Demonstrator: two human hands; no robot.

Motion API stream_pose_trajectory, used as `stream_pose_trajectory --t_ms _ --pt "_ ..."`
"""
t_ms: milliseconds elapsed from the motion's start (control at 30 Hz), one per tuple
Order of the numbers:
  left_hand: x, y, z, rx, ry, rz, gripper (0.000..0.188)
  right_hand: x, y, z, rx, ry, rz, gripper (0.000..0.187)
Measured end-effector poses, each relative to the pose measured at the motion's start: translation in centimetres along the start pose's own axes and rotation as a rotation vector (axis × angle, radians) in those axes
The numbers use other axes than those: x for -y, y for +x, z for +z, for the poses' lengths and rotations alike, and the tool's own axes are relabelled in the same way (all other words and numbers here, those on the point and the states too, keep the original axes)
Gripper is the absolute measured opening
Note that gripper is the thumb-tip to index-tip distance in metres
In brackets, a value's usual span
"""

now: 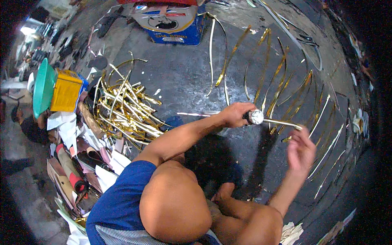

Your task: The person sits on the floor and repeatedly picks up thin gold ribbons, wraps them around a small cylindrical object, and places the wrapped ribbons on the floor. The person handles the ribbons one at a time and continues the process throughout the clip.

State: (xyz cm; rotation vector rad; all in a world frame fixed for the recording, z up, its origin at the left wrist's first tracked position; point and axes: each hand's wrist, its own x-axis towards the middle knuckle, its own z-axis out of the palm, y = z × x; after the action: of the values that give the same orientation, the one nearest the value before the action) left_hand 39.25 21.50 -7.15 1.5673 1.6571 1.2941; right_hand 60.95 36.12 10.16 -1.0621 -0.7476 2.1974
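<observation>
My left hand [239, 114] is closed, and a thin gold strip [281, 122] stretches from it toward the right. Against the left hand's fingers shows a round white dial with a dark band, like a wristwatch [256, 117]. The fingertips of my right hand [301, 150] pinch the far end of the strip; that hand is slightly blurred. On the left side of the left hand, a pale strip [196, 114] lies level with it; whether it is the same piece I cannot tell. Curved gold strips [279, 83] lie spread in a rough row beyond both hands.
A tangled heap of gold strips [122, 106] is on the dark floor mat [175, 77] at left. Behind it stand a yellow tin [66, 90] and a green basin [44, 87]. A blue box [175, 34] is at the far side. Paper scraps [67, 128] crowd the near left.
</observation>
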Motion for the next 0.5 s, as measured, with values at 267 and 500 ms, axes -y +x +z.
stream_pose_trajectory --t_ms 267,500 --pt "-1.8 0.8 -1.0 -0.007 -0.023 0.01 0.042 15.4 -8.8 -0.2 0.394 0.31 -0.438 0.019" --pt "-3.1 1.0 -4.7 0.062 0.184 -0.073 0.082 24.4 -0.3 -1.3 -0.127 -1.266 -1.309 0.044"
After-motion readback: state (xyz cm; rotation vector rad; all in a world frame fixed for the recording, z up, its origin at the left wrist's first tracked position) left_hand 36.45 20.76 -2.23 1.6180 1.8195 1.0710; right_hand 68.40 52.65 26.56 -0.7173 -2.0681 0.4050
